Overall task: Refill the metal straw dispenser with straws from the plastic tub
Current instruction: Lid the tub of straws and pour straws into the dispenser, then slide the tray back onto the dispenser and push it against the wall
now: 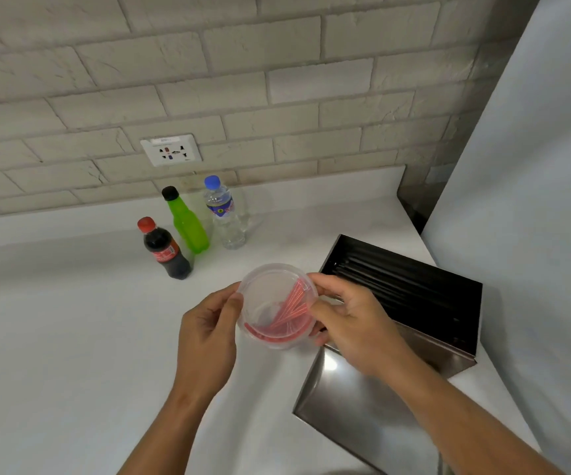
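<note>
Both hands hold the clear tub above the white bench, beside the open dispenser near the bench's right edge. The left hand and right hand pinch its rim from opposite sides. Red straws lie loose inside. The thin plastic looks light and flexible; the straws likely light, slippery, best gathered mid-length.

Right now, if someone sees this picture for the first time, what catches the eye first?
First, the clear plastic tub at centre, held between the left hand and right hand, with red straws inside. Just right of it, the open metal straw dispenser shows dark straws. Behind, three bottles stand together near the brick wall.
</note>
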### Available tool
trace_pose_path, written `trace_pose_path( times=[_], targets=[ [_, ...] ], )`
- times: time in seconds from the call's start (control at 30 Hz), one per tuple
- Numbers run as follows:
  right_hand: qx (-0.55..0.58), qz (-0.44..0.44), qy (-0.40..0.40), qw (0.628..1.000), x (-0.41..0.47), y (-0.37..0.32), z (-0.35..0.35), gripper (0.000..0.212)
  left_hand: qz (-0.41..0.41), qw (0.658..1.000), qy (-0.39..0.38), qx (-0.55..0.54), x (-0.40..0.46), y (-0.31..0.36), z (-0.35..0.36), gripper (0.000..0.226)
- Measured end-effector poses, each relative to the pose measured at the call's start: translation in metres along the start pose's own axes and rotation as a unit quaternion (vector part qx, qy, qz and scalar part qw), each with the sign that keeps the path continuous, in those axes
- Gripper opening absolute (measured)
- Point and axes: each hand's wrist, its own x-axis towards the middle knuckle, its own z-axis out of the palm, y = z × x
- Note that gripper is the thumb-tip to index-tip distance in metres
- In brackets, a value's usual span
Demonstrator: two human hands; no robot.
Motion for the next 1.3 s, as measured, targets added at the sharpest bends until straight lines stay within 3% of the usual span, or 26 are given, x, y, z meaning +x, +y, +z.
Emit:
trace_pose_path(
  times=[0.2,0.43,0.67,0.77,0.83,0.93,1.07,1.17,1.3],
  targets=[
    [-0.042,0.012,-0.052,0.998,0.025,0.024,0.041,0.017,-0.057,0.998,0.023,0.015,0.018,-0.043,-0.032,0.037],
    [-0.088,0.039,-0.058,0.994,0.047,0.051,0.072,0.043,-0.104,0.992,-0.005,0.076,0.030,-0.086,-0.049,0.041],
    [-0.081,0.049,-0.052,0.994,0.058,0.059,0.082,0.046,-0.113,0.987,-0.010,0.111,0.037,-0.106,-0.058,0.038],
    [-0.095,0.063,-0.043,0.993,0.057,0.062,0.076,0.028,-0.112,0.986,0.008,0.121,0.039,-0.110,-0.058,0.028],
    [-0.106,0.074,-0.039,0.991,0.052,0.065,0.068,0.019,-0.096,0.986,0.044,0.129,0.038,-0.106,-0.056,0.025],
    [-0.138,0.092,-0.032,0.986,0.041,0.065,0.050,0.042,-0.018,0.988,0.089,0.122,0.031,-0.090,-0.048,0.014],
    [-0.167,0.105,-0.030,0.980,0.016,0.067,0.017,0.038,0.119,0.977,0.108,0.142,0.020,-0.063,-0.031,0.012],
    [-0.189,0.109,-0.020,0.976,-0.008,0.073,-0.009,0.034,0.173,0.976,0.070,0.113,0.012,-0.046,-0.014,0.016],
    [-0.204,0.131,-0.006,0.970,-0.041,0.086,-0.045,0.026,0.141,0.984,-0.045,0.100,0.001,-0.047,0.014,0.013]
  ],
)
